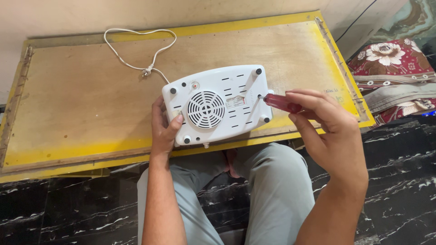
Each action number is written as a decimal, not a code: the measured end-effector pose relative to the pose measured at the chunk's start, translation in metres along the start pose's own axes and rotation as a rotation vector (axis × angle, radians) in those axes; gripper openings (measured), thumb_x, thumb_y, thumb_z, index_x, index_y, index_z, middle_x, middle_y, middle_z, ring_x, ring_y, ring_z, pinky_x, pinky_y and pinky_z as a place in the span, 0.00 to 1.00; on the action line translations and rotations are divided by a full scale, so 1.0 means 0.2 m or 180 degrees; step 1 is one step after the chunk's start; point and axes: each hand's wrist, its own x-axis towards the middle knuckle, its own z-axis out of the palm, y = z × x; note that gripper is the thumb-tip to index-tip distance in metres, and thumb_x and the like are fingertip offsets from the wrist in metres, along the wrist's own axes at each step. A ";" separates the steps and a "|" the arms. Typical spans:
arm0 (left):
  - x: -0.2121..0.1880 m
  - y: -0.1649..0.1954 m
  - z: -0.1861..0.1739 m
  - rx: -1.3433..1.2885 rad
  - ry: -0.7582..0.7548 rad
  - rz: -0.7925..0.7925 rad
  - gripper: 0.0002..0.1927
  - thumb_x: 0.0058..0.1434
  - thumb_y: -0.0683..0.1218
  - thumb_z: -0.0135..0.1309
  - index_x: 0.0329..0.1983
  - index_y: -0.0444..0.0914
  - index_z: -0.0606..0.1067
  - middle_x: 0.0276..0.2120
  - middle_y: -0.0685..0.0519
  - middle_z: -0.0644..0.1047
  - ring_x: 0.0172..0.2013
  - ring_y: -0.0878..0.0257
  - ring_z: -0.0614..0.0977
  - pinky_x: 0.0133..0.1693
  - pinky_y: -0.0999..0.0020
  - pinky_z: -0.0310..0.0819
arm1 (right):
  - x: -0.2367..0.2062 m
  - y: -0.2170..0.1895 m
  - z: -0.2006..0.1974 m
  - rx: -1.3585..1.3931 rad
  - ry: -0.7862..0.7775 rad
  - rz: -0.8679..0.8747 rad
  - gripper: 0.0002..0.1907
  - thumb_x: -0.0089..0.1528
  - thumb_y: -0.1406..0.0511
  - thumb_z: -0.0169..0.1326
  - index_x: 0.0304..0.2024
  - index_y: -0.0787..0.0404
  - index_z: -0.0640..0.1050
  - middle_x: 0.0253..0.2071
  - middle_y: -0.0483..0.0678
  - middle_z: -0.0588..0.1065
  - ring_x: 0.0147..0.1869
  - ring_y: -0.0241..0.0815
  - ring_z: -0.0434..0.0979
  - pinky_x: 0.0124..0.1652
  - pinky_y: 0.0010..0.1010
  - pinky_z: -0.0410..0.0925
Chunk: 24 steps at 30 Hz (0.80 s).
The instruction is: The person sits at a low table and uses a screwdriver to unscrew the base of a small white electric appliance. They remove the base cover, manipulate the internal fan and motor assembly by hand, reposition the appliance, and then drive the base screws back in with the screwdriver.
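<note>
Between both hands (pixel 165 129), white appliance (pixel 218 104), underside up.

This looks like a room in a home used as a makeshift repair spot: a low yellow-edged plywood board (pixel 91 104) lies on a black marble floor (pixel 68 213) at the bottom, with floral bedding (pixel 390 59) at the upper right beside a plain wall (pixel 136 13).

Bright, even indoor light, soft shadows, sharp focus throughout, faint sheen on the dark marble floor (pixel 68 213).
</note>
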 end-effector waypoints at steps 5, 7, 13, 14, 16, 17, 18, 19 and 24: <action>0.00 0.00 0.00 0.0050 0.0009 0.0030 0.44 0.58 0.50 0.61 0.73 0.32 0.56 0.63 0.40 0.68 0.63 0.54 0.72 0.63 0.58 0.69 | -0.01 0.03 0.06 -0.0194 0.0492 0.0085 0.16 0.59 0.75 0.67 0.50 0.69 0.80 0.44 0.49 0.79 0.45 0.34 0.80 0.46 0.24 0.73; 0.00 0.00 0.00 0.0072 0.0017 0.0059 0.43 0.58 0.50 0.61 0.73 0.32 0.56 0.64 0.41 0.67 0.63 0.54 0.72 0.64 0.58 0.68 | -0.01 0.06 0.08 -0.0212 0.0668 0.0128 0.17 0.57 0.73 0.71 0.47 0.68 0.80 0.41 0.48 0.78 0.43 0.33 0.79 0.44 0.23 0.72; 0.00 -0.02 -0.02 0.0149 -0.0024 0.0142 0.42 0.59 0.50 0.61 0.73 0.33 0.57 0.64 0.41 0.67 0.63 0.54 0.72 0.64 0.58 0.67 | -0.01 0.12 0.13 -0.0251 0.1031 0.0319 0.21 0.56 0.68 0.78 0.40 0.66 0.76 0.35 0.45 0.77 0.40 0.31 0.77 0.42 0.23 0.71; 0.00 -0.02 -0.02 0.0165 -0.0028 0.0147 0.42 0.59 0.50 0.61 0.73 0.33 0.57 0.64 0.41 0.67 0.63 0.54 0.72 0.64 0.58 0.67 | 0.00 0.11 0.13 -0.0155 0.1035 0.0416 0.22 0.55 0.67 0.78 0.40 0.65 0.75 0.35 0.45 0.77 0.40 0.31 0.77 0.42 0.23 0.72; 0.01 -0.02 -0.02 0.0158 -0.0038 0.0139 0.42 0.59 0.50 0.61 0.73 0.33 0.57 0.64 0.41 0.67 0.63 0.54 0.72 0.64 0.58 0.68 | 0.01 0.08 0.13 -0.0035 0.0957 0.0455 0.23 0.53 0.67 0.76 0.41 0.65 0.75 0.38 0.45 0.77 0.41 0.33 0.78 0.41 0.24 0.72; 0.01 -0.02 -0.02 0.0139 -0.0039 0.0121 0.43 0.59 0.50 0.61 0.73 0.33 0.57 0.63 0.41 0.67 0.63 0.54 0.72 0.64 0.57 0.68 | 0.02 0.06 0.11 -0.0007 0.0869 0.0400 0.24 0.52 0.68 0.75 0.44 0.66 0.74 0.41 0.46 0.77 0.42 0.34 0.78 0.41 0.25 0.72; 0.01 -0.02 -0.02 0.0121 -0.0036 0.0098 0.43 0.59 0.50 0.61 0.73 0.33 0.57 0.63 0.41 0.67 0.63 0.54 0.72 0.64 0.57 0.68 | 0.03 0.03 0.10 0.0021 0.0777 0.0348 0.26 0.51 0.68 0.74 0.46 0.66 0.74 0.43 0.46 0.78 0.43 0.35 0.79 0.41 0.25 0.72; 0.01 -0.02 -0.02 0.0116 -0.0028 0.0083 0.43 0.59 0.50 0.61 0.73 0.33 0.56 0.63 0.41 0.67 0.63 0.54 0.72 0.64 0.57 0.68 | 0.03 0.00 0.07 0.0006 0.0576 0.0183 0.23 0.53 0.70 0.70 0.47 0.66 0.75 0.46 0.47 0.77 0.46 0.36 0.79 0.43 0.26 0.73; 0.01 -0.02 -0.03 0.0182 -0.0037 0.0091 0.43 0.59 0.51 0.61 0.73 0.33 0.57 0.63 0.40 0.68 0.63 0.54 0.72 0.64 0.57 0.67 | 0.04 -0.10 -0.01 -0.0411 0.0097 -0.0293 0.13 0.60 0.80 0.56 0.46 0.66 0.80 0.49 0.53 0.80 0.52 0.45 0.82 0.48 0.31 0.73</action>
